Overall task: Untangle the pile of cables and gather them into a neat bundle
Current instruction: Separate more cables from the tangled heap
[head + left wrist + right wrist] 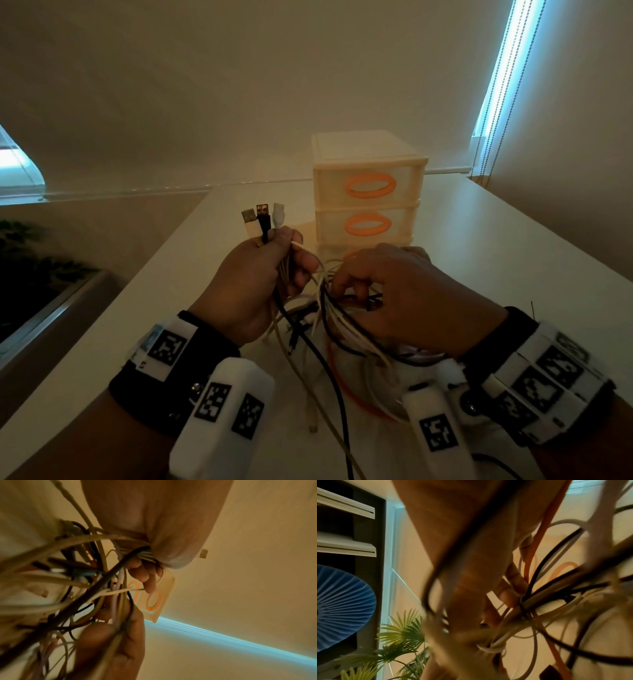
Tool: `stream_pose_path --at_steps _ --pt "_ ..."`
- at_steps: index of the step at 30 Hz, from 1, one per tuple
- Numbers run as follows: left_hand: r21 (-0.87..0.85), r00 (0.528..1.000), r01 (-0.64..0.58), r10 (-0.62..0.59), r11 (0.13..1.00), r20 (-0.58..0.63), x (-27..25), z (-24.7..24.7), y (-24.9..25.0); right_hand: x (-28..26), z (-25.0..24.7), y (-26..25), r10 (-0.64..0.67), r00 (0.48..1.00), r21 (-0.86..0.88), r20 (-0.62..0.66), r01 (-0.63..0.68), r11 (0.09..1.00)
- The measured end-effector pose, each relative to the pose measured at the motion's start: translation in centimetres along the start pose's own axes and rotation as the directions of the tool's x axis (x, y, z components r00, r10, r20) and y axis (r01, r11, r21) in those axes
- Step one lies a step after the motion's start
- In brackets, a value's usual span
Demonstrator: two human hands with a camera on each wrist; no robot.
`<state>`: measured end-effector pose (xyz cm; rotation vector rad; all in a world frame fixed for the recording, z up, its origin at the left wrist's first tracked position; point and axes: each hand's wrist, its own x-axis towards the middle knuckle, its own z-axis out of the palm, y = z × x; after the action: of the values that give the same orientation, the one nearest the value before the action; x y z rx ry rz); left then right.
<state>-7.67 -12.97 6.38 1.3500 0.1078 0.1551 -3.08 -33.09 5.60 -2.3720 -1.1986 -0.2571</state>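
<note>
My left hand (270, 274) grips a bunch of cables (284, 270) above the table, with three USB plugs (262, 219), beige, black and white, sticking up out of the fist. Close to its right, my right hand (373, 287) has its fingers curled into the tangle of white and black cables (335, 318) and pinches strands there. An orange cable (337, 373) loops under the right wrist. In the left wrist view the fingers (145, 574) clamp white and dark cables (102, 582). The right wrist view shows fingertips (508, 596) among black, white and orange cables (539, 601).
A cream three-drawer plastic box with orange handles (368, 192) stands just behind the hands on the white table (496, 246). The table's left edge drops off toward a window sill and a plant (30, 260). Loose cable ends trail toward the table's near edge (342, 428).
</note>
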Motion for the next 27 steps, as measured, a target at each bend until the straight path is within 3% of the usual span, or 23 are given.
stream_pose_path --at_steps 3,5,7,8,12,15,20,23,27 --pt "0.105 0.997 -0.025 0.032 0.994 -0.068 0.5 -0.4 -0.3 0.2 0.3 0.7 -0.059 0.997 0.016 -0.049 0.06 0.998" --pt "0.14 0.995 -0.013 0.027 0.99 -0.101 0.7 -0.5 -0.4 0.3 0.3 0.9 0.025 0.995 0.21 -0.092 -0.005 0.978" --pt "0.153 0.99 0.003 0.018 0.988 -0.141 0.8 -0.8 -0.5 0.3 -0.1 1.1 0.181 0.982 0.607 -0.05 -0.114 0.787" --pt "0.15 0.986 0.007 0.017 0.989 -0.164 0.9 -1.0 -0.5 0.2 -0.5 1.4 0.209 0.978 0.699 -0.023 -0.133 0.702" --pt "0.118 0.967 -0.001 0.031 0.993 -0.253 1.4 -1.9 -0.2 0.1 -2.2 3.7 0.126 0.991 0.651 -0.046 -0.066 0.756" --pt "0.08 0.951 -0.018 0.042 0.997 -0.307 1.7 -2.1 0.1 0.7 -2.9 5.6 0.108 0.994 0.685 -0.016 -0.068 0.726" --pt "0.036 0.919 -0.061 0.071 0.997 -0.388 1.7 -2.3 0.4 1.4 -3.9 6.9 0.094 0.996 0.825 0.014 -0.064 0.561" --pt "0.026 0.914 -0.06 0.065 0.998 -0.4 1.8 -2.4 0.6 0.7 -4.3 7.3 0.219 0.974 0.768 -0.06 -0.095 0.633" --pt "0.113 0.963 0.022 0.009 0.993 -0.268 1.4 -1.9 0.5 -1.3 -5.8 7.2 0.214 0.966 0.465 -0.146 -0.124 0.877"
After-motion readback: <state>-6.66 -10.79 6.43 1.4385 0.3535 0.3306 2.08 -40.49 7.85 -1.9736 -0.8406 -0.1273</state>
